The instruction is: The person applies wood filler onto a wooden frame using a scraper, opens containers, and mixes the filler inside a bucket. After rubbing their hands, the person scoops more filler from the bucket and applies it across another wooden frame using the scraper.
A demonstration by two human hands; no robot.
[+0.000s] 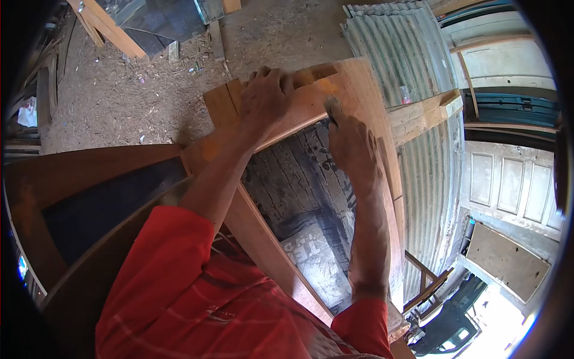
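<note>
A reddish-brown wooden frame (359,90), shaped like a door or window frame, lies before me around an open middle. My left hand (266,94) rests on its far rail, the fingers curled over the outer edge and slightly blurred. In my right hand (354,146) is a small putty knife (332,109), its end close to the inner corner of the frame; the fist hides most of the handle. Orange filler patches (327,87) mark the wood near the tool, and another orange patch (210,148) shows at the left corner.
Through the frame's opening shows a dark, streaked surface (293,173) with a printed pale sheet (314,254). A dark-panelled wooden piece (107,203) stands at left. Corrugated metal sheets (427,197) lie at right, crossed by a timber beam (421,119). Shavings litter the ground (137,102).
</note>
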